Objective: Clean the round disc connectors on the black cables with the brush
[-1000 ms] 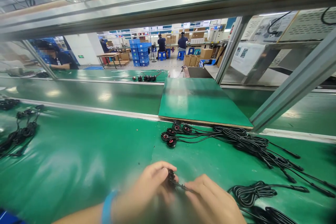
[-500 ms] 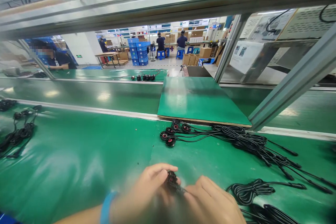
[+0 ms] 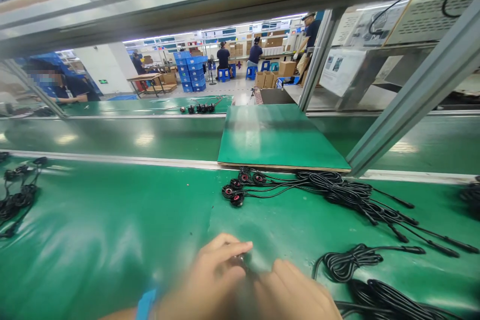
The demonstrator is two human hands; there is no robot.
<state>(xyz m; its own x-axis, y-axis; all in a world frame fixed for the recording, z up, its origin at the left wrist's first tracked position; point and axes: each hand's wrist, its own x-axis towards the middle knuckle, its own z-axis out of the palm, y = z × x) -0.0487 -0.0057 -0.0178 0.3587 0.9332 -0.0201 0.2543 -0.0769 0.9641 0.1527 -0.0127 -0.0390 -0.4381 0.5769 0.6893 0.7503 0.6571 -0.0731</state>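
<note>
At the bottom centre my left hand (image 3: 210,280), with a blue band at the wrist, has its fingers wrapped round a small black round part (image 3: 239,260), which is mostly hidden. Close beside it on the right, my right hand (image 3: 294,292) is closed with its fingers curled; what it grips is blurred and hidden. Beyond the hands lie several black cables (image 3: 333,187) with round black-and-red ends (image 3: 237,199). Coiled black cable (image 3: 343,262) rests right of my right hand, and another coil (image 3: 386,300) is nearer the bottom edge.
A raised green board (image 3: 277,137) stands behind the cables. More black cables (image 3: 22,195) lie at the far left. A metal post (image 3: 416,85) slants across the right. Across the line a person (image 3: 67,85) sits at the left; other people are farther back.
The view has shifted slightly, moving the scene left. My left fingers now cover most of the black part, which showed more clearly before. A person has appeared at the back right.
</note>
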